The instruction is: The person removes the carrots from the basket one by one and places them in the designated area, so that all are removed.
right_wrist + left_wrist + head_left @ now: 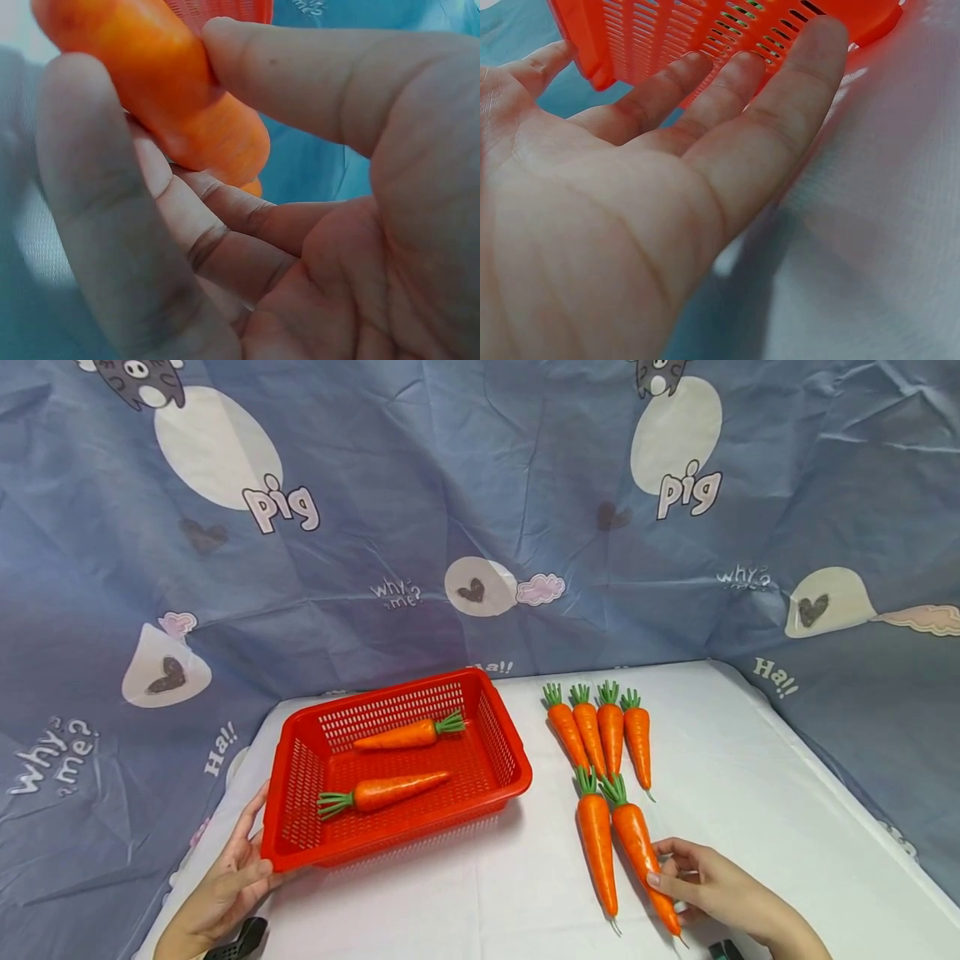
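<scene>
My right hand [701,885] pinches an orange carrot [637,839] near its lower half, the thumb on top of it. The green tops of this carrot point away from me. In the right wrist view the carrot [172,90] lies between the thumb and the fingers. A second carrot [597,852] lies just left of it. At the near left corner of a red plastic basket [390,839], my left hand [232,881] touches the outside with its fingers extended. The left wrist view shows the fingertips against the slotted wall [727,30].
Two carrots lie in the basket, one [401,737] towards the back and another [386,791] in front. Several carrots [611,727] lie side by side at the back right of the white tabletop [750,760]. A blue printed cloth [390,510] hangs behind the table.
</scene>
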{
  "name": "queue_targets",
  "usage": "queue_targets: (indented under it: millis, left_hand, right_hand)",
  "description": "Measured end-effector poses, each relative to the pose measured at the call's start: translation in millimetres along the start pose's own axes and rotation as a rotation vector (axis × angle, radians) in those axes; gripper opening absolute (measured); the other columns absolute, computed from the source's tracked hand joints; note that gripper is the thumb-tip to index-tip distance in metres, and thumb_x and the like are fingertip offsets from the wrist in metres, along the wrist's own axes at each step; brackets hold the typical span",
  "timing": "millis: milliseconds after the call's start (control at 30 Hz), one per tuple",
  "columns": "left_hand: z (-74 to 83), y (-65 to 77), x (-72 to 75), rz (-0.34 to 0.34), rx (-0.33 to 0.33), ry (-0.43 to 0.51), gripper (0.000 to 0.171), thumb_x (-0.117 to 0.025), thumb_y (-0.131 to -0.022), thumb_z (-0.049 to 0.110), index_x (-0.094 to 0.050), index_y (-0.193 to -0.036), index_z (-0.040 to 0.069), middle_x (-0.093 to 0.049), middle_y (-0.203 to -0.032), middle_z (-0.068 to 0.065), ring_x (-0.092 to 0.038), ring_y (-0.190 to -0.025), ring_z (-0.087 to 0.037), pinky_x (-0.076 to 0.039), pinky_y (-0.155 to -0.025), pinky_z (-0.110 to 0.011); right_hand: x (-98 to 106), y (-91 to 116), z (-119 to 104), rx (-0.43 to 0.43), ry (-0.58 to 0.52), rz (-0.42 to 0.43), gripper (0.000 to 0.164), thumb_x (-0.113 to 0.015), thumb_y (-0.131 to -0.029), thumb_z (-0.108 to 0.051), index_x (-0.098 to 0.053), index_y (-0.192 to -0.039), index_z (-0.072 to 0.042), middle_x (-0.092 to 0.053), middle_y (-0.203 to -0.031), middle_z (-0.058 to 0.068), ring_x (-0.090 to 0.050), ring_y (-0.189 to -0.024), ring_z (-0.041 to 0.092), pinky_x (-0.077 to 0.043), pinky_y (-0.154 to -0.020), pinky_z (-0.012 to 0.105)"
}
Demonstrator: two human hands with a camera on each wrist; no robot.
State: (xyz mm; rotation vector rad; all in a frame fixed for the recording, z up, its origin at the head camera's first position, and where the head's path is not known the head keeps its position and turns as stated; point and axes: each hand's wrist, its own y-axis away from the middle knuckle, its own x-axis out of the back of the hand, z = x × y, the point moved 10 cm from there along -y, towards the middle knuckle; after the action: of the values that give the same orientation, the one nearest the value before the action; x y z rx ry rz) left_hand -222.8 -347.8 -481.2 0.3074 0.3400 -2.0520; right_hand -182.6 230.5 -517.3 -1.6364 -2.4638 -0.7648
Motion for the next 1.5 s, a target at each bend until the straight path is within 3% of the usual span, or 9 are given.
queue_targets:
  millis: [633,900,1200,1500]
  left_hand:
    - [1.7,1.1,-3.2,-0.024,-0.008,0.024,0.094,-0.041,-0.108,-0.009,-0.001,-0.170,0.049,-0.049,-0.161,0.019,-0.059,-0.143,-0.011,-0.056,-0.110,-0.044]
    - [1.6,1.6,-4.9,-0.041,-0.011,0.095,0.094,-0.039,-0.108,-0.012,-0.005,-0.170,0.049,-0.050,-0.161,0.017,-0.059,-0.143,-0.012,-0.055,-0.111,-0.043]
    - [0.3,1.3,-1.0,0.010,0.015,0.015,0.092,-0.040,-0.109,-0.008,-0.002,-0.170,0.050,-0.051,-0.159,0.018,-0.060,-0.141,-0.012,-0.056,-0.110,-0.043]
    - [-0.7,0.7,1.3,0.040,0.024,-0.013,0.093,-0.043,-0.109,-0.006,-0.001,-0.169,0.050,-0.051,-0.157,0.019,-0.061,-0.139,-0.010,-0.057,-0.109,-0.042]
  right_hand:
    - [-4.3,-4.5,0.0,0.019,0.021,-0.001,0.056,-0.070,-0.105,-0.031,-0.053,-0.138,0.011,-0.062,-0.093,0.005,-0.063,-0.082,0.017,-0.062,-0.067,0.031]
    - [-6.1,-10.8,-7.0,-0.003,0.060,0.034,0.057,-0.074,-0.102,-0.033,-0.055,-0.136,0.008,-0.062,-0.086,0.004,-0.061,-0.073,0.018,-0.060,-0.061,0.033]
    - [-7.6,-15.5,-9.0,-0.058,0.068,0.076,0.069,-0.077,-0.099,-0.037,-0.050,-0.143,0.009,-0.064,-0.087,0.005,-0.063,-0.075,0.020,-0.061,-0.064,0.034]
    - [-8.6,-20.4,-12.8,-0.045,0.063,0.055,0.077,-0.077,-0.100,-0.036,-0.043,-0.149,0.011,-0.065,-0.085,0.005,-0.062,-0.074,0.020,-0.059,-0.064,0.031]
